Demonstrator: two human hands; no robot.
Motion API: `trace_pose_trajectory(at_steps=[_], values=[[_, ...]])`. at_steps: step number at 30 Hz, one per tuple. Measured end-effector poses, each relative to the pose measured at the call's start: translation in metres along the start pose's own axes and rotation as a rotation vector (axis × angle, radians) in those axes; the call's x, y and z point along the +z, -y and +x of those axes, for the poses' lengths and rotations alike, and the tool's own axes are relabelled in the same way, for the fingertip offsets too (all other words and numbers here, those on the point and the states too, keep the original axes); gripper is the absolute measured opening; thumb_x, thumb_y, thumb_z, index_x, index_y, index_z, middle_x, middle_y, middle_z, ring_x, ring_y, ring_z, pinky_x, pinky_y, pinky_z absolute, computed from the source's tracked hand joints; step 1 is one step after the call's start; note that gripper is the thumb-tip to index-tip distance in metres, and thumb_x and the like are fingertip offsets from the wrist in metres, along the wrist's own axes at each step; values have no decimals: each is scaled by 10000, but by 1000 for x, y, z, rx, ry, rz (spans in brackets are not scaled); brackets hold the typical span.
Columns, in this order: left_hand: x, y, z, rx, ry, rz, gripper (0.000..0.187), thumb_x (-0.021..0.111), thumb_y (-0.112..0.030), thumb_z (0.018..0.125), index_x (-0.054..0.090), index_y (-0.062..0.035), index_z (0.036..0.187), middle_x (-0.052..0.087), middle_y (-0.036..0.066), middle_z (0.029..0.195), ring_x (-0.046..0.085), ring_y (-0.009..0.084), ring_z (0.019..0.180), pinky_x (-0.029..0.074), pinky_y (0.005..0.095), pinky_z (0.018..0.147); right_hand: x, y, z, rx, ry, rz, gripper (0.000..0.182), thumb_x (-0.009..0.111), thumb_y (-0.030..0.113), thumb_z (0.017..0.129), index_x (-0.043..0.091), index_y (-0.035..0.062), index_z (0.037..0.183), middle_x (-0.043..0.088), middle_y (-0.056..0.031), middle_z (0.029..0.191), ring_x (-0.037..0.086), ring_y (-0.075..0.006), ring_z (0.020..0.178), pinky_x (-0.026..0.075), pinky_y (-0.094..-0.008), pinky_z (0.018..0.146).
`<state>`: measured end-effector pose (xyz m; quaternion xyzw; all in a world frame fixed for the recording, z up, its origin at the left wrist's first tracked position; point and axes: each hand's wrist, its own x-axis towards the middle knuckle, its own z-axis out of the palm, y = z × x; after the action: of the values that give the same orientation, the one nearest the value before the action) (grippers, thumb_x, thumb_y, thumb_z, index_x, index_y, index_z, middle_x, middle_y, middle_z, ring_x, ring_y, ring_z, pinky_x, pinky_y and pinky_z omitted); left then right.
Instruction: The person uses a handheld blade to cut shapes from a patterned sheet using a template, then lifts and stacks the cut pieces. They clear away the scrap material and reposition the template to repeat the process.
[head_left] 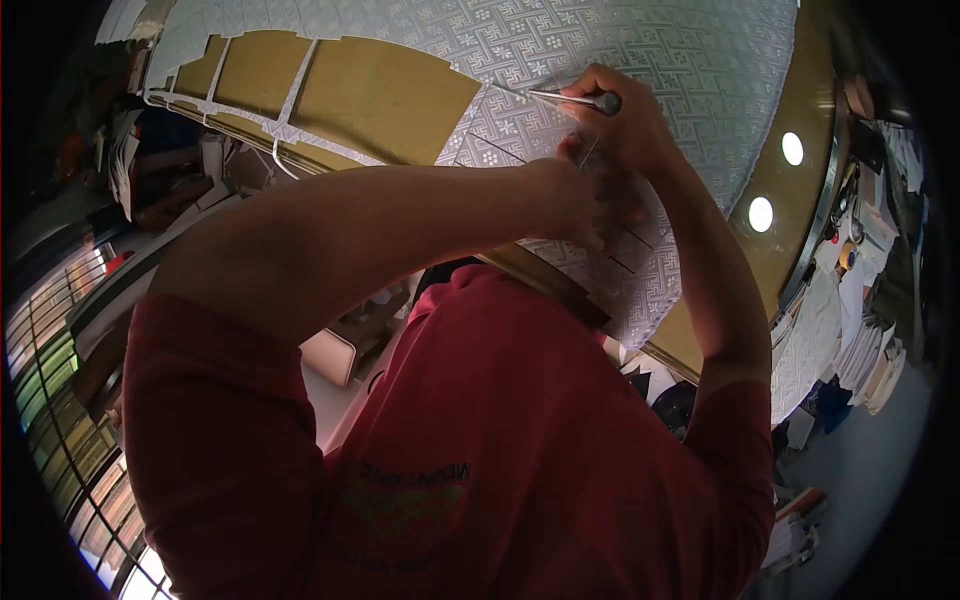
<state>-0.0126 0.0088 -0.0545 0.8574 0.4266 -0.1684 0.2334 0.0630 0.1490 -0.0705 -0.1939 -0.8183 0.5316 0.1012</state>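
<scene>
Head view: right hand fingers grip knife over patterned sheet.

Patterned sheet: embossed, faint sheen. Tool: shiny metal shaft. Board: matt brown. Shirt: red cloth.

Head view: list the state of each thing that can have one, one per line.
patterned sheet: spread flat on the board, scored with cut lines, strips already cut away at its left end.
brown board: bare where the sheet has been cut away.
metal tool: gripped, tip lying on the sheet.
right hand: fingers closed round the tool.
left hand: resting on the sheet, blurred.
</scene>
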Motion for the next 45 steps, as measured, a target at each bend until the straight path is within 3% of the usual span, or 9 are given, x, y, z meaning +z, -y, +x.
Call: trace_pose_trajectory(at_steps=[6, 8, 13, 18, 21, 28, 30, 36, 45], values=[[-18, -3, -13, 83, 130, 281, 569, 504, -490, 1023, 347, -472, 1570, 157, -15, 1725, 174, 250, 1583, 252, 794, 1084, -3, -8, 6, -105, 22, 30, 195, 761, 145, 880, 710, 18, 1020, 734, -63, 934, 640, -139, 842, 516, -309, 785], [-11, -2, -15, 91, -29, 165, 546, 621, -205, 957, 484, -481, 1407, 169, -70, 1710, 153, 326, 1584, 375, 773, 1054, -9, -5, 12, -101, 71, 8, 190, 765, 144, 872, 712, 18, 1003, 736, -60, 934, 640, -135, 843, 517, -306, 786], [-18, -4, -16, 28, 16, 4, 544, 609, -205, 967, 487, -494, 1412, 197, -76, 1697, 90, 324, 1593, 347, 788, 1066, -31, -2, 46, -104, 266, -32, 166, 786, 121, 836, 716, 23, 951, 739, -43, 914, 646, -121, 857, 518, -293, 792], [-22, -2, -13, 69, 62, -31, 476, 589, -237, 994, 531, -485, 1396, 201, -78, 1694, 48, 305, 1597, 321, 808, 1065, -42, -13, 93, -308, 549, 38, 160, 816, 88, 805, 705, 17, 897, 739, -31, 887, 671, -112, 850, 532, -289, 787], [-18, -2, -13, 88, 63, -17, 438, 577, -271, 1011, 549, -485, 1392, 207, -77, 1692, 58, 301, 1595, 323, 808, 1060, -46, 1, 119, -175, 768, 14, 141, 788, 80, 850, 707, 4, 936, 723, -42, 874, 692, -104, 811, 557, -259, 715], [19, -9, -1, -28, -140, -106, 385, 526, -356, 1032, 549, -460, 1402, 194, -67, 1696, 14, 310, 1595, 322, 853, 1042, -38, 2, 162, -211, 1011, -1, 141, 781, 80, 860, 705, 5, 953, 721, -46, 874, 696, -104, 809, 563, -256, 708], [20, -9, -1, -9, -170, -66, 370, 509, -375, 1037, 558, -447, 1396, 181, -63, 1699, -3, 310, 1594, 325, 862, 1039, -34, -2, 164, -222, 1023, 5, 141, 779, 80, 863, 704, 6, 957, 721, -47, 874, 698, -104, 808, 564, -255, 706], [-4, -1, -5, 84, 32, -99, 346, 498, -370, 1037, 579, -429, 1368, 145, -58, 1706, -26, 310, 1593, 361, 855, 1029, -34, -4, 163, -224, 971, 44, 142, 773, 80, 873, 703, 7, 971, 720, -50, 874, 701, -105, 806, 569, -253, 699], [-10, -4, -8, 50, 22, 10, 438, 612, -349, 983, 546, -468, 1400, 152, -47, 1704, 14, 331, 1592, 365, 851, 1019, -49, -1, 91, -126, 558, 281, 144, 740, 79, 908, 690, 5, 1021, 722, -58, 884, 699, -108, 811, 564, -254, 717]])
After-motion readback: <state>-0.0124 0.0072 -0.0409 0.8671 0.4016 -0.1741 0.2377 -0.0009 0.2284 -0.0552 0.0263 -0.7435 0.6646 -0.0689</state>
